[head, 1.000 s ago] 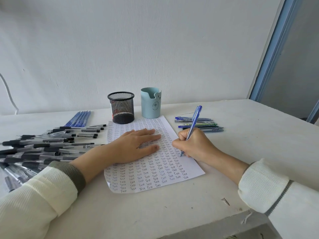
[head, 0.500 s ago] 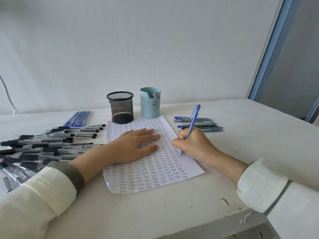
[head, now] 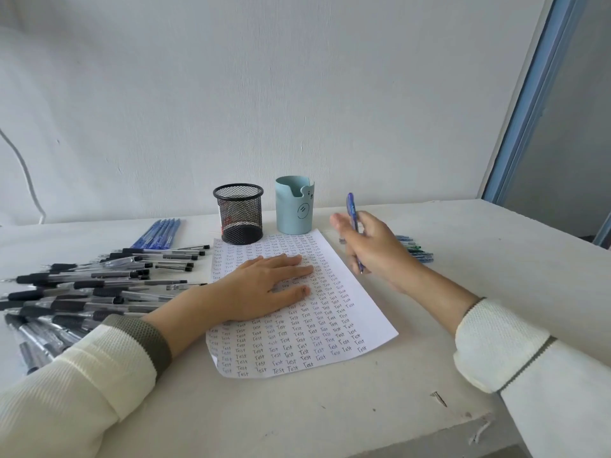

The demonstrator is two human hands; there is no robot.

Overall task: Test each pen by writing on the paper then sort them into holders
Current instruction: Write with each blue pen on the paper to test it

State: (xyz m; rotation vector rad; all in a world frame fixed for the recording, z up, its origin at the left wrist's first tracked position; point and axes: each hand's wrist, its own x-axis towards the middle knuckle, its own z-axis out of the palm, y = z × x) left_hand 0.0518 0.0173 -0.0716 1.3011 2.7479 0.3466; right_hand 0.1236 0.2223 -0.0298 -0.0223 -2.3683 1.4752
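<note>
Above the worktop [head: 330, 418], right hand [head: 373, 247] pinches the blue pen [head: 352, 213] upright, forefinger extended; left hand [head: 264, 285] lies flat, fingers straight, on the paper [head: 330, 325].

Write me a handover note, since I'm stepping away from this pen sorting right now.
Left hand: flat on the paper.
Right hand: grips a blue pen, tip off the sheet.
Black pens are piled on the left, the row of blue pens lies behind them, and the small pen group lies on the right.
Done: the paper is nearly full of "Test".
Left: no pens show above the mesh holder or the blue holder; sort the held pen and test the rest.
</note>
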